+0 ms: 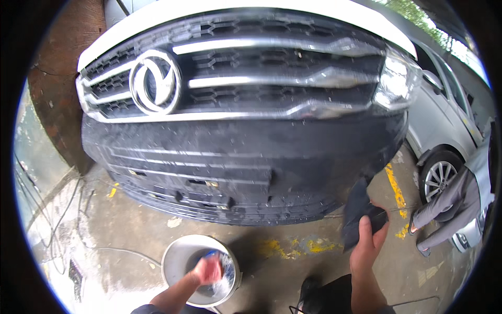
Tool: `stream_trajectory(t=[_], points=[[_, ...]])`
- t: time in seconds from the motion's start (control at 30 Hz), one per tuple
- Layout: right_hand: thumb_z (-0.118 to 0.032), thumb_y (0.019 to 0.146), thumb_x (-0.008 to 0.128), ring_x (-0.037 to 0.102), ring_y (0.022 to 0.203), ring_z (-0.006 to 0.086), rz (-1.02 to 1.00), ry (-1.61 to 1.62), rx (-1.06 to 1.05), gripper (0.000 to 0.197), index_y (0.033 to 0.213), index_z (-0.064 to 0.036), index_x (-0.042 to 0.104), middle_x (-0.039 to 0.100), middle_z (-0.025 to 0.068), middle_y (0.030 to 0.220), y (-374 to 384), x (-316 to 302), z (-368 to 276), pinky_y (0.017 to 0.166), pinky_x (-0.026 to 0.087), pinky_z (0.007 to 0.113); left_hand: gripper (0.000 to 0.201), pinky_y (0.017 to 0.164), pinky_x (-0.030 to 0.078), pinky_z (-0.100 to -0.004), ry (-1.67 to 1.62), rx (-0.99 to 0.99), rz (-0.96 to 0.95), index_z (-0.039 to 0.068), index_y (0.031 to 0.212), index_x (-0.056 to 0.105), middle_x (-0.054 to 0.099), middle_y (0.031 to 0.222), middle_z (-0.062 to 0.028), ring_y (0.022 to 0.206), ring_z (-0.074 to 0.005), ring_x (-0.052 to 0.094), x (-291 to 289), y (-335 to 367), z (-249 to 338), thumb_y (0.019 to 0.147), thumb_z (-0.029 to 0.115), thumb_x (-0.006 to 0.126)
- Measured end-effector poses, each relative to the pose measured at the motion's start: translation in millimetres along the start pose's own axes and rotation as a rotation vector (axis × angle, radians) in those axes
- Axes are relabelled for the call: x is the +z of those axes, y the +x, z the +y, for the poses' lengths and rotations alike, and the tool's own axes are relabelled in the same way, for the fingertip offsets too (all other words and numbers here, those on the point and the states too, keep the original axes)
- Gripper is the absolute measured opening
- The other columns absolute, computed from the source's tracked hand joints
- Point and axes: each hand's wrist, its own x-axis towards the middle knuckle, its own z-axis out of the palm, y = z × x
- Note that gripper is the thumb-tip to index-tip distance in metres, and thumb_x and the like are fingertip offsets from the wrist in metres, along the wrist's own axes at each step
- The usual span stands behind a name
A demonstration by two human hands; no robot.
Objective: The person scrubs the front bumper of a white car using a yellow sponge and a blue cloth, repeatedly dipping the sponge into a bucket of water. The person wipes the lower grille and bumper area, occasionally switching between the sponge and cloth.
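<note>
1. Currently, the dark cloth (pixel 353 222) is gripped in the right hand (pixel 368 242), fingers closed on it, lower right of frame, near the black bumper (pixel 314 144).
2. Left hand (pixel 208 269) is dipped into the white bucket (pixel 178 260), lower centre-left; blurred, so grip can't be told.
3. Cloth should probably be rinsed grit-free, bumper wiped with light, overlapping strokes.
4. Thin hose or cable (pixel 128 251), lower left, and bystander's legs (pixel 444 220), right, should be avoided.
</note>
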Motion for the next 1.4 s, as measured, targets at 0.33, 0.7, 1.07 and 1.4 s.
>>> stream_trajectory(t=[0.33,0.7,1.07,1.4], points=[[-0.012,0.079,0.079,0.046,0.15,0.0297,-0.945,-0.866,-0.635,0.078,0.153,-0.0093,0.055,0.05,0.0117,0.162,101.4,133.2,-35.0,0.125,0.032,0.047,0.022,0.088,0.058,-0.0358,0.951,1.181,0.533,0.0,0.117,0.071,0.076,0.104,-0.0126,0.094,-0.025,0.074,372.9,-161.4,152.3,0.109,0.019,0.063],[-0.051,0.083,0.08,0.034,0.157,0.0308,-1.213,-1.002,-0.745,0.099,0.162,-0.006,0.042,0.034,0.0157,0.172,86.1,253.1,-42.2,0.13,0.022,0.048,0.041,0.112,0.044,-0.0511,1.079,1.626,1.923,-0.005,0.126,0.059,0.059,0.133,-0.0287,0.129,-0.0455,0.055,272.3,-153.0,341.7,0.093,0.019,0.063],[-0.034,0.085,0.078,0.049,0.142,0.0353,-1.157,-1.151,-0.91,0.083,0.155,0.0001,0.048,0.049,0.0202,0.158,92.1,246.5,-36.8,0.122,0.034,0.048,0.048,0.107,0.049,-0.0543,1.119,1.476,2.054,-0.006,0.119,0.067,0.065,0.128,-0.0314,0.125,-0.0478,0.061,276.3,-168.8,341.1,0.095,0.034,0.057],[-0.021,0.08,0.084,0.045,0.148,0.0452,-0.991,-1.123,-0.88,0.092,0.158,0.0023,0.043,0.044,0.0252,0.162,124.3,157.5,-9.2,0.122,0.031,0.057,0.053,0.113,0.046,-0.0525,1.107,1.286,2.004,-0.002,0.126,0.068,0.064,0.137,-0.0295,0.132,-0.0463,0.058,273.6,-170.9,357.8,0.095,0.039,0.056]])
